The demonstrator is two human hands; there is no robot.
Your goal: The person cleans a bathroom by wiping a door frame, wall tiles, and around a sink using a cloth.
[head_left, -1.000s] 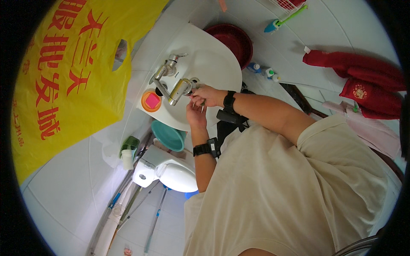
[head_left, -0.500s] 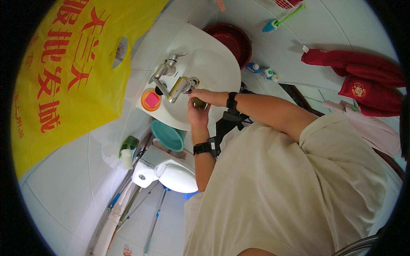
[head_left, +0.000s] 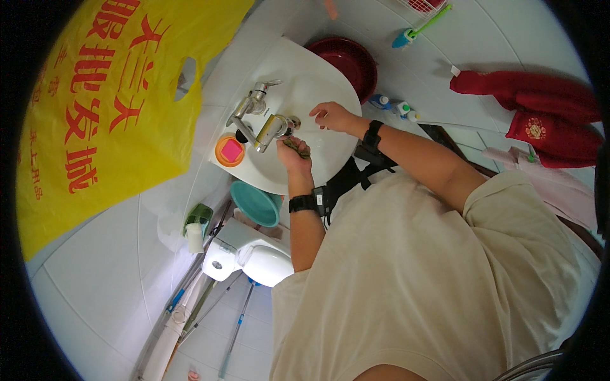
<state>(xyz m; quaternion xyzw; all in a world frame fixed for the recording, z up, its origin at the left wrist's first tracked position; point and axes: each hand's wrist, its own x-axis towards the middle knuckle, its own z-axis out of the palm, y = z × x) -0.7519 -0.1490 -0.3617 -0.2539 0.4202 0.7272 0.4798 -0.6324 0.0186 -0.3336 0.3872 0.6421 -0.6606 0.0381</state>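
Head view: from picture centre, we list one left hand at twelve o'clock, grasping a green scrap above the sink; one right hand, one o'clock, fingers loosely curled, free; one metal tap, eleven o'clock.

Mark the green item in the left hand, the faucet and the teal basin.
Green item (head_left: 298, 150): head view, its visible middle.
Faucet (head_left: 271, 129): head view, cylindrical spout end.
Teal basin (head_left: 256, 204): head view, inner surface.

Walls: pale, glossy, tiled
Floor: pale, tiled, partly hidden
Toilet: white, closed, near the left wall
Towels: red, hanging on the right
Light: brightest low beside the toilet
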